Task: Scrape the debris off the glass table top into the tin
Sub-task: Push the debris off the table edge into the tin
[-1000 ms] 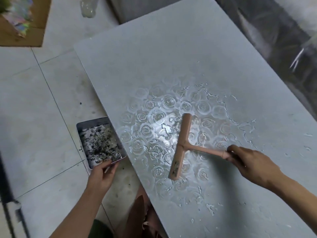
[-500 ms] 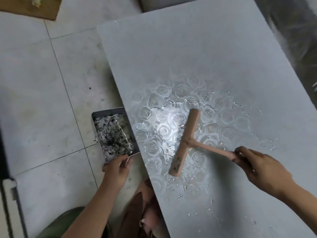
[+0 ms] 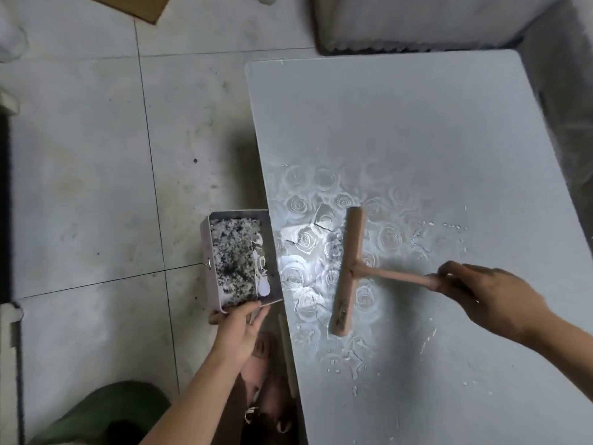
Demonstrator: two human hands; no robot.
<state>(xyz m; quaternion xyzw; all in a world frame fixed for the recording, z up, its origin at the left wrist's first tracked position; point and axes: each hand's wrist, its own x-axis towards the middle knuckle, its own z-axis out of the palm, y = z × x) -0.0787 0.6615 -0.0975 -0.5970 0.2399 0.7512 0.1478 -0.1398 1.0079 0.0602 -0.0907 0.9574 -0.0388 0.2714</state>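
Honestly, drag the scraper (image 3: 349, 271) flat toward the tin (image 3: 206, 248), snug at the surface (image 3: 385, 123) edge. Fingers of the right hand (image 3: 491, 297) clamp its handle; the left hand (image 3: 239, 329) grips the tin.

A pale grey glass desk (image 3: 401, 130) bears an embossed rose pattern beneath a pinkish-brown scraper (image 3: 348, 274); beside the scraper, a silver tin (image 3: 207, 248) holds black-and-white speckled debris (image 3: 234, 261).

Right hand (image 3: 491, 300) grips pink scraper (image 3: 348, 274) on glass table top (image 3: 401, 130) — left hand (image 3: 239, 329) holds debris-filled tin (image 3: 239, 261) at edge.
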